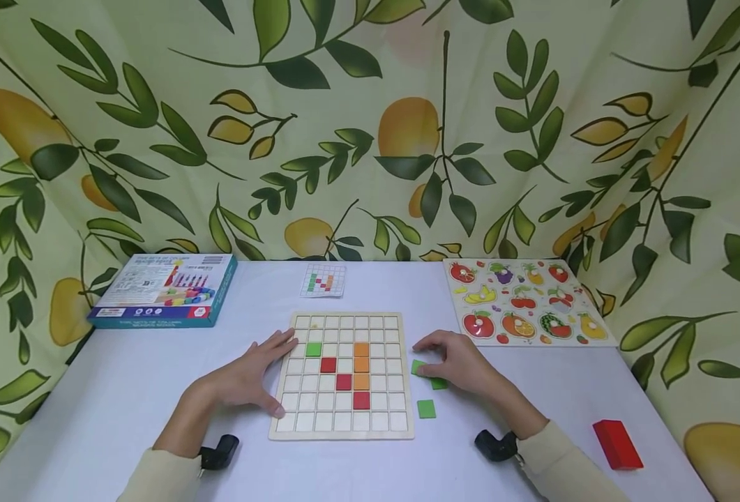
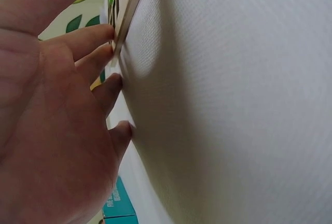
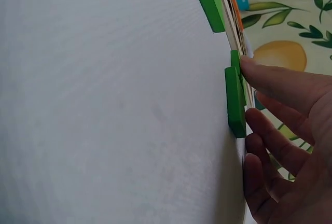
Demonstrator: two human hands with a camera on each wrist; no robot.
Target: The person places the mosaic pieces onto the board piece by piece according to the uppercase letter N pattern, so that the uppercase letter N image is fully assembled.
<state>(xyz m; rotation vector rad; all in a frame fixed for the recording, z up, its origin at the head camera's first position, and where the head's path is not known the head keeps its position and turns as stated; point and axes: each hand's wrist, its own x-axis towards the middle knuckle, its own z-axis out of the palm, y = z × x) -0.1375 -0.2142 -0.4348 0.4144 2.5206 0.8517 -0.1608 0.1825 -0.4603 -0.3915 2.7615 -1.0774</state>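
A pale wooden grid board [image 1: 343, 434] lies mid-table, holding red tiles [image 1: 343, 382], orange tiles [image 1: 361, 364] and one green tile [image 1: 313, 349]. My left hand [image 1: 249, 373] spreads along the board's left side, its thumb at the lower edge and its fingertips higher up. Right of the board, my right hand [image 1: 460, 362] is over loose green tiles; its thumb touches one green tile [image 1: 416, 367], with the index fingertip apart from it. Another green tile [image 1: 439, 383] is partly under that hand. A third green tile [image 1: 427, 409] lies nearer the front.
Behind the board lies a pattern card [image 1: 323, 280] with a coloured grid. A boxed set [image 1: 162, 289] is at the back left, a fruit puzzle board [image 1: 526, 303] at the back right. A red block [image 1: 617, 445] sits at the front right. Patterned cloth [image 1: 344, 174] hangs behind the table.
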